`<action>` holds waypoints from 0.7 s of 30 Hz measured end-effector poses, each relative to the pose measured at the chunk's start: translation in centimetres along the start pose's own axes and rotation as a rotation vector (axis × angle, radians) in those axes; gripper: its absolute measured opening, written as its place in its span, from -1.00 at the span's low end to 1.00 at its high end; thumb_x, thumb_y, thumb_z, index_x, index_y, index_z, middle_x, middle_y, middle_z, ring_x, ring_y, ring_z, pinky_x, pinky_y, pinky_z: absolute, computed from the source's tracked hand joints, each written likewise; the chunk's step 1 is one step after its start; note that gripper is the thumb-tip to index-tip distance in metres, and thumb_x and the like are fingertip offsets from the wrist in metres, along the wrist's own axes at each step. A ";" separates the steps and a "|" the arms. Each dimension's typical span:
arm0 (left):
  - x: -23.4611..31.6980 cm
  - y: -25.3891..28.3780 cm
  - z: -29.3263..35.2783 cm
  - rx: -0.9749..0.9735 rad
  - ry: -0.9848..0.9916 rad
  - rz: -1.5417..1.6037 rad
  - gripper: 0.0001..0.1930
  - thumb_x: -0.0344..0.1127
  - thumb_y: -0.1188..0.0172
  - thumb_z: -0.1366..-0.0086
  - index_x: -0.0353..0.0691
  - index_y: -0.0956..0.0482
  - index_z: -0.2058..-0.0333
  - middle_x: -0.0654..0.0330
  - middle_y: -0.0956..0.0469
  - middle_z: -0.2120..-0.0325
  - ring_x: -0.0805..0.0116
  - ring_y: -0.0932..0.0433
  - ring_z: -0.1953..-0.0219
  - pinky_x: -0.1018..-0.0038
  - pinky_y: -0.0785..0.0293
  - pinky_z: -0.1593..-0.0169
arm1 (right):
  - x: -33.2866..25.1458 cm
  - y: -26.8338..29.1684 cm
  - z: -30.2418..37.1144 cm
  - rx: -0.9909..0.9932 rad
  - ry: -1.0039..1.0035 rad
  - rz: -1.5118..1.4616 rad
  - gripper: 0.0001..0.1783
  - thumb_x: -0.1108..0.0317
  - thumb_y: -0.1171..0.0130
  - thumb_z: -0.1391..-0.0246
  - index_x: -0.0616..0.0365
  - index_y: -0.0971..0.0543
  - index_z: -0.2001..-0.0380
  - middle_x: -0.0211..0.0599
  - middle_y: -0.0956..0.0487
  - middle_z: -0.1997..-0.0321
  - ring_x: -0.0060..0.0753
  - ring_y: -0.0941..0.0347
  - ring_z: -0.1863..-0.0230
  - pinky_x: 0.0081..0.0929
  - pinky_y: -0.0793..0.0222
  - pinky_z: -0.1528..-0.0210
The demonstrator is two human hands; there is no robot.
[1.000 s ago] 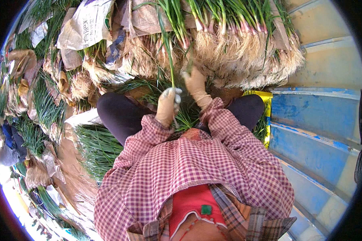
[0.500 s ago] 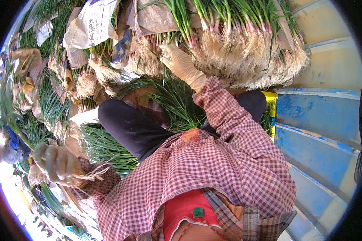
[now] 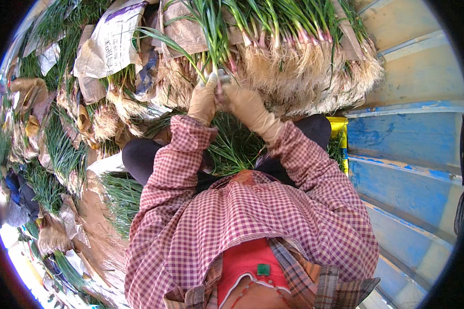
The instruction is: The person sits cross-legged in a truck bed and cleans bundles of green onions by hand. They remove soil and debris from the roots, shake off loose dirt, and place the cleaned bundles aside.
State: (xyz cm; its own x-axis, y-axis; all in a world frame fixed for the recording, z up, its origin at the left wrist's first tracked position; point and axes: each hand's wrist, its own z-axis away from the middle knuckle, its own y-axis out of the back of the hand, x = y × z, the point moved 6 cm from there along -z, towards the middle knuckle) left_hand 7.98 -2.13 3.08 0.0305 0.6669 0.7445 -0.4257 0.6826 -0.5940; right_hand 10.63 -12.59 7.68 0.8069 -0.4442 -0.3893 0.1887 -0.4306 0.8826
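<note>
My left hand (image 3: 203,103), in a pale glove, is closed around green onions (image 3: 204,76) whose leaves rise up and to the left from the fist. Right beside it, my gloved right hand (image 3: 247,105) has its fingers bent together against the lower stems. A blurred pinkish strand shows between the two hands, and motion smears what the right fingertips grip. Both hands are just in front of a large pile of green onions (image 3: 294,67), roots toward me and leaves pointing away. Loose green leaves (image 3: 232,144) lie below my wrists, between my legs.
Blue and tan ribbed metal panels (image 3: 402,134) form a wall on the right. A yellow bag (image 3: 338,123) stands beside my right knee. White printed sacking (image 3: 111,46) and more onion bundles (image 3: 62,134) fill the left, with brown sheeting (image 3: 100,216) near my left side.
My left hand has come from the far lower left up to the pile, bringing a green onion. My right hand has moved slightly down and right, and both hands now meet.
</note>
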 end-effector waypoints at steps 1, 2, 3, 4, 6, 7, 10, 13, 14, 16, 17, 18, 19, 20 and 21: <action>-0.4 0.5 -0.2 0.034 0.001 0.027 -0.71 -0.20 0.07 -0.31 -0.28 -0.42 0.13 0.26 -0.53 0.51 0.62 -0.36 0.64 0.65 -0.42 0.48 | 0.2 -1.0 1.5 0.090 0.125 -0.098 -0.73 0.38 -0.07 0.09 0.07 -0.46 0.23 -0.17 -0.50 0.33 -0.12 -0.46 0.33 -0.29 -0.41 0.30; -0.5 1.4 0.0 0.087 -0.006 0.050 -0.71 -0.21 0.08 -0.32 -0.28 -0.42 0.13 0.28 -0.51 0.55 0.62 -0.35 0.65 0.64 -0.42 0.49 | 2.4 -2.5 2.0 0.060 0.054 -0.104 -0.74 0.39 -0.07 0.10 0.08 -0.47 0.24 -0.15 -0.50 0.33 -0.11 -0.45 0.33 -0.28 -0.40 0.28; -1.0 1.7 0.3 0.125 0.002 0.083 -0.72 -0.22 0.09 -0.32 -0.29 -0.42 0.14 0.29 -0.50 0.59 0.62 -0.34 0.67 0.62 -0.42 0.49 | 5.2 -2.8 2.4 0.024 -0.032 -0.093 -0.74 0.40 -0.07 0.11 0.08 -0.47 0.26 -0.14 -0.50 0.33 -0.11 -0.45 0.33 -0.26 -0.39 0.26; -1.0 1.8 0.4 0.200 0.027 0.180 -0.74 -0.22 0.09 -0.32 -0.29 -0.42 0.17 0.33 -0.42 0.63 0.59 -0.31 0.68 0.63 -0.39 0.53 | 7.5 -2.7 1.7 -0.055 -0.224 -0.143 -0.77 0.39 -0.06 0.08 0.09 -0.48 0.26 -0.13 -0.50 0.32 -0.08 -0.45 0.32 -0.24 -0.37 0.23; -1.2 2.3 0.9 0.169 0.068 0.200 -0.74 -0.22 0.09 -0.32 -0.29 -0.41 0.16 0.35 -0.40 0.62 0.57 -0.29 0.67 0.63 -0.36 0.54 | 5.7 1.1 -0.6 0.256 -0.067 -0.313 -0.67 0.31 -0.06 0.00 0.12 -0.41 0.12 -0.14 -0.50 0.25 -0.17 -0.46 0.32 -0.29 -0.38 0.25; -1.9 2.4 1.5 0.148 0.110 0.217 -0.73 -0.22 0.09 -0.32 -0.29 -0.40 0.16 0.35 -0.38 0.61 0.56 -0.28 0.67 0.63 -0.35 0.55 | 3.9 2.7 -1.6 0.310 -0.031 -0.425 -0.61 0.26 -0.07 -0.02 0.13 -0.38 0.07 -0.12 -0.49 0.22 -0.21 -0.46 0.32 -0.31 -0.38 0.25; -2.4 1.4 2.1 0.079 0.159 0.174 -0.78 -0.14 0.11 -0.32 -0.16 -0.36 0.27 0.39 -0.31 0.58 0.59 -0.19 0.65 0.66 -0.16 0.58 | 3.0 -0.6 -4.4 0.058 -0.087 -0.628 -0.49 0.23 -0.07 -0.07 0.13 -0.27 -0.08 -0.14 -0.43 0.03 -0.30 -0.41 0.10 -0.40 -0.35 0.09; -3.2 1.1 2.4 0.067 0.153 0.165 -0.74 -0.01 0.14 -0.32 -0.06 -0.32 0.36 0.43 -0.24 0.62 0.62 -0.09 0.69 0.66 -0.04 0.62 | 3.0 -4.3 -3.6 -0.053 -0.133 -0.811 -0.41 0.07 -0.05 -0.07 0.20 -0.26 -0.08 -0.09 -0.42 0.03 -0.29 -0.37 0.08 -0.43 -0.32 0.09; -3.3 1.1 2.6 0.060 0.182 0.153 -0.72 0.01 0.15 -0.32 -0.06 -0.32 0.36 0.43 -0.23 0.63 0.62 -0.08 0.70 0.66 -0.04 0.62 | 3.4 -4.5 -3.2 0.012 -0.092 -0.590 -0.53 0.08 -0.04 -0.06 0.17 -0.40 0.06 -0.06 -0.47 0.16 -0.23 -0.43 0.21 -0.41 -0.34 0.20; -3.9 1.7 3.1 0.076 0.257 0.167 -0.71 0.02 0.15 -0.31 -0.06 -0.32 0.38 0.43 -0.22 0.65 0.62 -0.07 0.72 0.66 -0.03 0.64 | 3.0 -4.1 -3.1 -0.084 -0.163 -0.599 -0.60 0.06 -0.06 -0.02 0.16 -0.48 0.21 -0.07 -0.50 0.31 -0.14 -0.44 0.29 -0.37 -0.34 0.26; -4.5 2.0 3.3 0.089 0.305 0.190 -0.70 0.02 0.16 -0.32 -0.06 -0.33 0.38 0.43 -0.22 0.65 0.62 -0.06 0.73 0.66 -0.02 0.64 | 2.8 -3.8 -2.9 -0.132 -0.201 -0.601 -0.62 0.05 -0.08 0.00 0.15 -0.52 0.29 -0.08 -0.51 0.39 -0.10 -0.45 0.33 -0.35 -0.35 0.29; -4.8 2.2 3.3 0.097 0.347 0.211 -0.70 0.02 0.16 -0.32 -0.07 -0.33 0.39 0.43 -0.21 0.66 0.62 -0.06 0.74 0.66 -0.02 0.65 | 2.1 -3.2 -3.0 -0.109 -0.142 -0.536 -0.71 0.10 -0.05 0.00 0.11 -0.53 0.42 -0.14 -0.51 0.47 -0.09 -0.45 0.39 -0.30 -0.33 0.34; -5.1 1.7 3.5 -0.019 0.370 0.395 -0.70 0.00 0.17 -0.33 -0.07 -0.33 0.40 0.43 -0.20 0.67 0.62 -0.06 0.74 0.66 -0.01 0.65 | 1.9 -2.6 -2.8 -0.054 -0.113 -0.472 -0.72 0.11 -0.03 0.00 0.10 -0.52 0.45 -0.15 -0.51 0.48 -0.08 -0.44 0.40 -0.29 -0.33 0.35; -5.3 1.3 3.9 -0.136 0.390 0.577 -0.71 -0.02 0.18 -0.33 -0.08 -0.33 0.41 0.43 -0.19 0.68 0.62 -0.06 0.73 0.66 -0.01 0.66 | 1.6 -2.1 -2.5 0.000 -0.083 -0.409 -0.73 0.12 -0.01 -0.01 0.09 -0.52 0.47 -0.15 -0.51 0.48 -0.08 -0.43 0.41 -0.28 -0.32 0.36; -5.2 0.8 4.2 -0.254 0.409 0.763 -0.71 -0.03 0.19 -0.34 -0.09 -0.33 0.42 0.42 -0.19 0.68 0.62 -0.07 0.73 0.65 -0.01 0.66 | 1.3 -1.6 -2.2 0.050 -0.054 -0.343 -0.73 0.13 0.02 -0.01 0.08 -0.51 0.49 -0.16 -0.50 0.48 -0.07 -0.42 0.42 -0.28 -0.32 0.37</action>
State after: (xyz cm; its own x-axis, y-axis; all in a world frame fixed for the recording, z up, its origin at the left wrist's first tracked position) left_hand 3.66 -6.36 -0.01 0.1615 0.9867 -0.0170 -0.2513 0.0244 -0.9676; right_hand 12.56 -10.77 6.35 0.6701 -0.3070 -0.6758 0.4152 -0.5997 0.6841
